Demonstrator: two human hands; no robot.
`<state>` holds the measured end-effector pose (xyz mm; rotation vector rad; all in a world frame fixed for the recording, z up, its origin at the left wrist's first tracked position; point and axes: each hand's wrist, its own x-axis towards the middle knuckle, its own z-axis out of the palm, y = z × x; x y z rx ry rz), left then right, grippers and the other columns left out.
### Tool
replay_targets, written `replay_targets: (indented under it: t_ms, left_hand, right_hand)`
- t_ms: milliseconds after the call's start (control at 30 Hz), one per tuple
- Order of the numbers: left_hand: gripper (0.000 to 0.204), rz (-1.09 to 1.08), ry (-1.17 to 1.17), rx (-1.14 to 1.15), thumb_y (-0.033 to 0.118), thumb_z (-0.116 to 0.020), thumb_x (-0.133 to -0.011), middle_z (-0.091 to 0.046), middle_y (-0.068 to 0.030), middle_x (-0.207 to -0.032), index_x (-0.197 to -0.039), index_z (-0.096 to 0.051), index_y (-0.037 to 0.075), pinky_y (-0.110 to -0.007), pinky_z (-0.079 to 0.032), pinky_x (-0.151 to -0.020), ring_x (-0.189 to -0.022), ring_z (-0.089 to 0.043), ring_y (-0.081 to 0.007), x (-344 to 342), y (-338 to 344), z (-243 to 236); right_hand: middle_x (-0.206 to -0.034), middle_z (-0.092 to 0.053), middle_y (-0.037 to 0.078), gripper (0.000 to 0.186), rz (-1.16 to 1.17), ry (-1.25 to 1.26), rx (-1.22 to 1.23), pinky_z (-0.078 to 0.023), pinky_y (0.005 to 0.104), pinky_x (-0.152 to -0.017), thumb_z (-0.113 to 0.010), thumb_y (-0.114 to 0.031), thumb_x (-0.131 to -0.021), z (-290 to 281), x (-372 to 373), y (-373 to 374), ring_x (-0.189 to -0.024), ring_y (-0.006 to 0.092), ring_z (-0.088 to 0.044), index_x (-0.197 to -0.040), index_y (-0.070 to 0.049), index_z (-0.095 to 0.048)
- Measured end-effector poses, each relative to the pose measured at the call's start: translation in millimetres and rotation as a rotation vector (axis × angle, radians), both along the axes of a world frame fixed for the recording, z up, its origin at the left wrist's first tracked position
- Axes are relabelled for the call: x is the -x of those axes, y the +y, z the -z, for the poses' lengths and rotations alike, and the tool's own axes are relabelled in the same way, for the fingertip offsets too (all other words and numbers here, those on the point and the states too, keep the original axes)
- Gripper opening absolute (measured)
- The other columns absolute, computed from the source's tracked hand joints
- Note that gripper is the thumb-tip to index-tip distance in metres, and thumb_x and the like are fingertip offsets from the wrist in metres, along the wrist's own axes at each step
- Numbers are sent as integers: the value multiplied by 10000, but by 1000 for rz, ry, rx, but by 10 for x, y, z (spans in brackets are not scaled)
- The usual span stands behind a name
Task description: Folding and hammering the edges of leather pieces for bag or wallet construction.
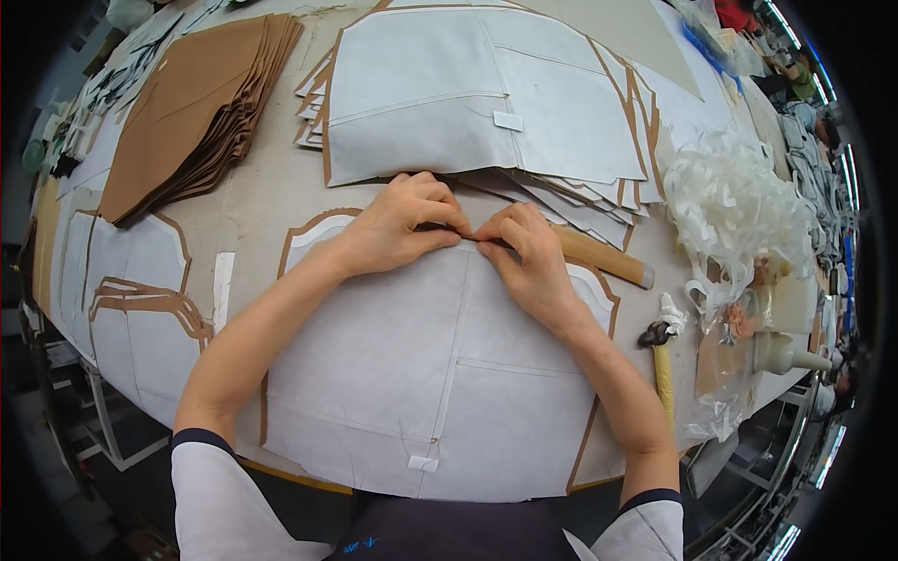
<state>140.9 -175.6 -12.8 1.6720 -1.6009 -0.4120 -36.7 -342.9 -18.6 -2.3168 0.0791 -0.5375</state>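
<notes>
A large white-backed panel with a narrow brown edge [374, 346] lies on the table right in front of me. Its far edge, at the middle seam, is pinched between the fingertips of my left hand [402, 222]. Close beside it, the fingers of my right hand [524, 248] are closed on the same edge, just right of the seam. The fingertips almost meet, and the bit of edge between them is mostly hidden. A small white tag [424, 463] and loose threads show at the panel's near end. Just beyond my hands lies a stack of similar panels [421, 79].
Folded brown pieces [187, 103] are stacked at the far left, with more white-backed panels [140, 262] nearer. To the right lie a tan bar [603, 255], a hammer with a yellow handle [664, 374], a heap of white ribbon [739, 206] and a squeeze bottle [781, 354].
</notes>
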Motion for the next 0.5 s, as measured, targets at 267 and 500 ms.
replay_targets:
  t_ms: [267,500]
  left_hand:
    - [272,47,-127,158,15,-799,-832,-701,-22,-955,-1080,-837,121,-357,-545,-764,-891,-637,-219,-8,82,55]
    - [292,68,-78,132,-12,-805,-797,-691,-52,-932,-1073,-828,80,-359,-543,-724,-879,-650,-235,135,235,-9]
  right_hand:
    - [-965,-626,101,273,-173,-117,79,-505,385,-707,-719,112,-771,38,65,-100,-884,283,-577,-1020,6,-752]
    - [-976,-624,117,326,-212,-69,60,-521,385,-697,-704,116,-724,-35,183,-10,-876,289,-578,-1036,28,-741]
